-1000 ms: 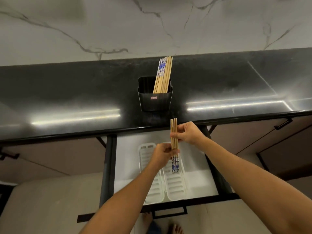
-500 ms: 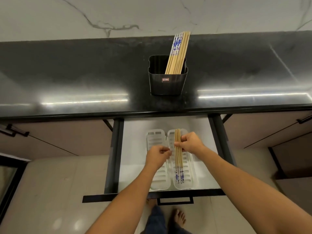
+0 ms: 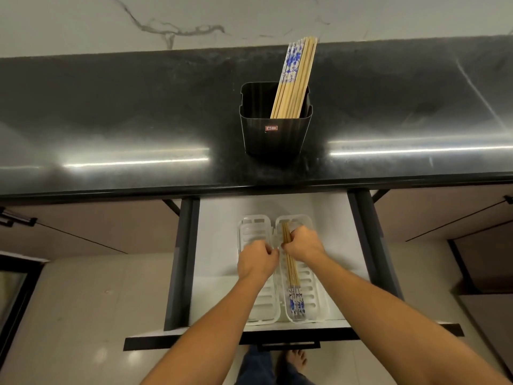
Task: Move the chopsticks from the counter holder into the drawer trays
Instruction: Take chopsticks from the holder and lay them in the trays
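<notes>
several chopsticks (image 3: 292, 276) lie lengthwise in the right tray (image 3: 319, 301) of the open drawer (image 3: 213, 273), their blue-patterned ends toward the person; the right hand (image 3: 304, 243) is closed around their plain ends, fingers curled over the bundle. the left hand (image 3: 257, 260) rests over the left tray (image 3: 251, 229), fingers bent at the rim between the two trays; whether it pinches anything i cannot tell. more chopsticks (image 3: 294, 79) lean in the black holder (image 3: 274, 134) on the counter (image 3: 138, 107). these look light, stiff and smooth, likely to roll or fan apart, so taking a few at mid-length or near the plain ends, squeezed together as a bundle, seems the safest hold.
</notes>
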